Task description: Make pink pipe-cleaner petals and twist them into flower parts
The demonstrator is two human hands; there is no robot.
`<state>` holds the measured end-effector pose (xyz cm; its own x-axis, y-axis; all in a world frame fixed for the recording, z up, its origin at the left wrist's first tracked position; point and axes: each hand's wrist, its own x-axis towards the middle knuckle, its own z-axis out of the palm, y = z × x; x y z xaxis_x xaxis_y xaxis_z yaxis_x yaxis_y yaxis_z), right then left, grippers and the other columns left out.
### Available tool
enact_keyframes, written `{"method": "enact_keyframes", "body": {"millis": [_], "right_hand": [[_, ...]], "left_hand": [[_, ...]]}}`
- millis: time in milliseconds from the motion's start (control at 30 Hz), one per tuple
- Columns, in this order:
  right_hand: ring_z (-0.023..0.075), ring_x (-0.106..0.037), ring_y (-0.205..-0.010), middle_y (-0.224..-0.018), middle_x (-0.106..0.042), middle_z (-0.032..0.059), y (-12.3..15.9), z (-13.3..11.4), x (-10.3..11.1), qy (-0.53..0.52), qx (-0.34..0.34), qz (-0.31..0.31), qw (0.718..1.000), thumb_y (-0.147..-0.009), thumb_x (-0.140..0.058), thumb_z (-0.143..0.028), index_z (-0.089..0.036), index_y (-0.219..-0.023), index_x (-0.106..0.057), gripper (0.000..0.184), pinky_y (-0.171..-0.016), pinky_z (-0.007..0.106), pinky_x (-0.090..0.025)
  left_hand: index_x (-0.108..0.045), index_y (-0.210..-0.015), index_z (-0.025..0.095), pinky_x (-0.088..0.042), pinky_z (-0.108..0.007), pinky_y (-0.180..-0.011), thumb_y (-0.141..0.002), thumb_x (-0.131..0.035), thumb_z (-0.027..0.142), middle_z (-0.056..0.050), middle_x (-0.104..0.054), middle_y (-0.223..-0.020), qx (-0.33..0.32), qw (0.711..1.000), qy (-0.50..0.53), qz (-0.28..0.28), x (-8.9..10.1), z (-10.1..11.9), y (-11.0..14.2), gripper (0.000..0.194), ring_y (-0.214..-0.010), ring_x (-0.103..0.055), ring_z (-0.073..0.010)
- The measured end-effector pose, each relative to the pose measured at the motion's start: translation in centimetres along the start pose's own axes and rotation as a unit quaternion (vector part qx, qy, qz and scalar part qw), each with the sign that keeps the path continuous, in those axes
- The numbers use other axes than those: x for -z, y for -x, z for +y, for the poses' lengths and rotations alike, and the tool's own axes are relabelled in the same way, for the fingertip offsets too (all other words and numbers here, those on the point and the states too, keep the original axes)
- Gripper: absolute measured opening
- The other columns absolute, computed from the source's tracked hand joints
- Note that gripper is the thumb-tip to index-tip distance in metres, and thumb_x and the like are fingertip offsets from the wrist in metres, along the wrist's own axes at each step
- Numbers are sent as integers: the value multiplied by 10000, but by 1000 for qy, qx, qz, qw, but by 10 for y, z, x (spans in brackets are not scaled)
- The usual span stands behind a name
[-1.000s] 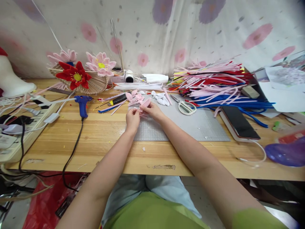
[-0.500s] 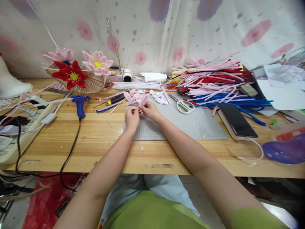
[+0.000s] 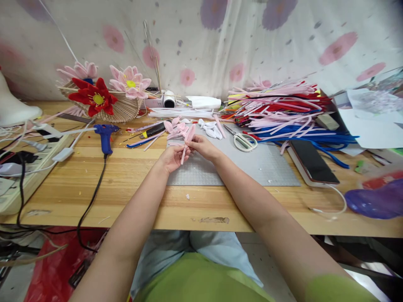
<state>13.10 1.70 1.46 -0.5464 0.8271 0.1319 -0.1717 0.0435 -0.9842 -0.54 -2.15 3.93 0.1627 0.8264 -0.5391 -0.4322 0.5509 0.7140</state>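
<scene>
Over the grey cutting mat [image 3: 214, 174], a pink pipe-cleaner petal [image 3: 189, 133] with a stem end pointing down is between my two hands. My right hand [image 3: 204, 147] pinches it from the right, thumb and fingers closed near its base. My left hand [image 3: 174, 158] is turned partly palm up, its curled fingers at the stem end; its exact grip is partly hidden. Just beyond lie finished pink petals [image 3: 175, 127]. White petals [image 3: 210, 128] and a short pink strip [image 3: 220, 126] rest farther right on the mat, beside white-handled scissors [image 3: 244, 142].
A blue glue gun [image 3: 106, 137] with a black cord stands left, near a power strip [image 3: 40, 167]. Behind are red [image 3: 94, 98] and pink [image 3: 129, 82] flowers on a wooden-stick fan. Right are heaped pipe cleaners [image 3: 280, 109], a phone [image 3: 315, 161] and a purple item [image 3: 374, 199].
My left hand has turned more palm up and shifted slightly left and down. The pink petal now stands more upright, its stem end showing below my fingers. My right hand has barely moved.
</scene>
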Motion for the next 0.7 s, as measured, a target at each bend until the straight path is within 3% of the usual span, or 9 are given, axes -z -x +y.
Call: {"method": "enact_keyframes", "body": {"millis": [133, 200, 267, 333, 400, 433, 500, 600, 700], "right_hand": [[60, -388, -427, -503, -478, -50, 0, -1, 0, 2, 0, 3, 1000, -633, -678, -503, -172, -654, -484, 384, -424, 214, -277], [60, -397, -448, -531, -490, -51, -2, 0, -3, 8, 0, 51, 999, -616, -692, -474, -174, -677, -489, 368, -436, 212, -290], [55, -396, -456, -563, -498, -54, -5, 2, -7, 11, -5, 118, 993, -601, -707, -416, -176, -699, -484, 342, -443, 210, -296], [49, -371, -435, -554, -473, -62, -8, 5, -12, 9, -22, 178, 984, -613, -696, -364, -178, -693, -467, 306, -431, 212, -276], [47, -338, -410, -519, -430, -72, -10, 8, -16, -3, -43, 220, 975, -635, -672, -330, -181, -671, -449, 271, -416, 215, -248], [47, -329, -405, -505, -414, -75, -11, 8, -18, -12, -49, 235, 971, -639, -664, -318, -182, -662, -444, 260, -412, 215, -240], [50, -331, -406, -494, -409, -74, -11, 8, -19, -35, -52, 253, 966, -631, -664, -302, -182, -654, -445, 251, -415, 216, -245], [64, -385, -440, -508, -445, -59, -9, 7, -19, -64, -42, 246, 966, -600, -682, -313, -180, -650, -461, 262, -441, 219, -296], [90, -460, -517, -543, -484, -37, -7, 6, -17, -53, -27, 226, 972, -589, -686, -355, -173, -648, -487, 276, -497, 229, -360]], "left_hand": [[-616, -672, 129, -446, -154, -476, -773, -534, 106, -22, -608, -605, 28, 999, 18, -32, 3, 1, -2, 132, -540, -582, -64], [-616, -692, 132, -464, -172, -510, -782, -553, 155, -29, -621, -640, -13, 1000, -22, -13, 3, -3, -7, 113, -566, -591, -75], [-608, -707, 132, -482, -209, -555, -774, -583, 227, -36, -630, -674, -108, 988, -98, 50, 3, -8, -12, 118, -598, -598, -95], [-596, -719, 142, -485, -248, -611, -736, -626, 279, -38, -637, -704, -243, 934, -207, 157, 4, -14, -15, 142, -642, -603, -122], [-604, -770, 160, -473, -274, -707, -721, -634, 281, -42, -652, -778, -367, 842, -320, 234, 4, -20, -13, 134, -735, -607, -145], [-609, -809, 174, -461, -282, -749, -734, -619, 286, -44, -656, -829, -413, 798, -359, 252, 4, -22, -10, 135, -781, -604, -152], [-617, -869, 200, -437, -284, -802, -762, -588, 290, -46, -658, -915, -472, 738, -412, 248, 3, -25, -5, 143, -852, -594, -161], [-643, -885, 230, -405, -288, -845, -772, -587, 289, -45, -664, -941, -488, 705, -463, 223, 0, -26, 0, 140, -919, -582, -183], [-673, -852, 236, -391, -295, -856, -774, -589, 307, -49, -676, -926, -475, 705, -474, 229, 0, -24, -2, 135, -948, -579, -201]]}}
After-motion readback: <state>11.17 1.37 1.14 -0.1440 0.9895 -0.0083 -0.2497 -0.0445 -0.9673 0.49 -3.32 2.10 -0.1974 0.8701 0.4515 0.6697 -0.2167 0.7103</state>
